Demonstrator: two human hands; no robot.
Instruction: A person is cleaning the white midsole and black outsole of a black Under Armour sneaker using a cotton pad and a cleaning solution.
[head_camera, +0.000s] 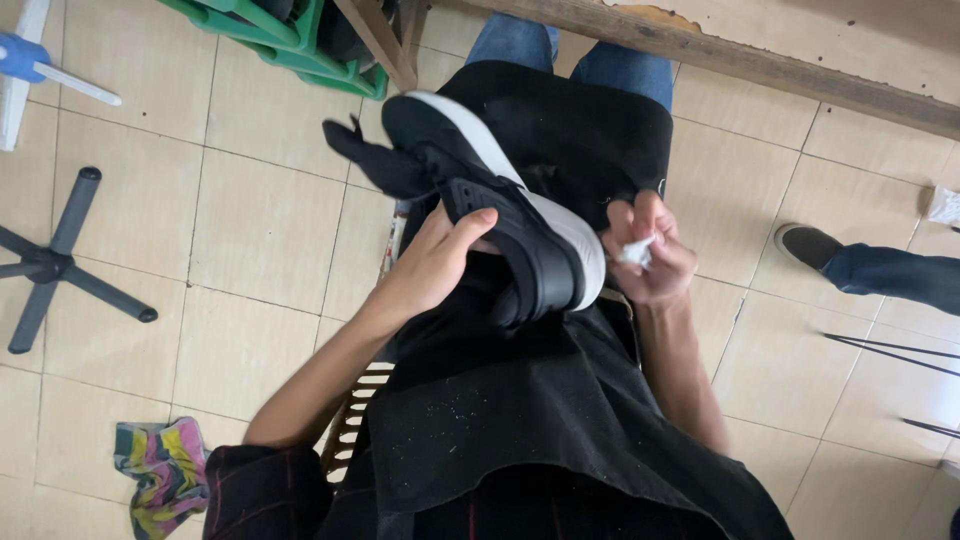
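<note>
A black sneaker with a white sole (500, 200) rests on its side over my lap, sole edge turned toward my right. My left hand (440, 262) grips its upper from the left, fingers curled over the top. My right hand (648, 252) is closed around a small white wad of cloth or tissue (636, 252), just right of the shoe's heel end. A black apron (520, 420) covers my lap beneath both hands.
Tiled floor all around. A black chair base (60, 262) stands at left, a colourful rag (160, 470) at lower left, green crates (290, 40) at top. A wooden table edge (760, 62) runs across the top right. Another person's shoe and jeans leg (850, 265) sit at right.
</note>
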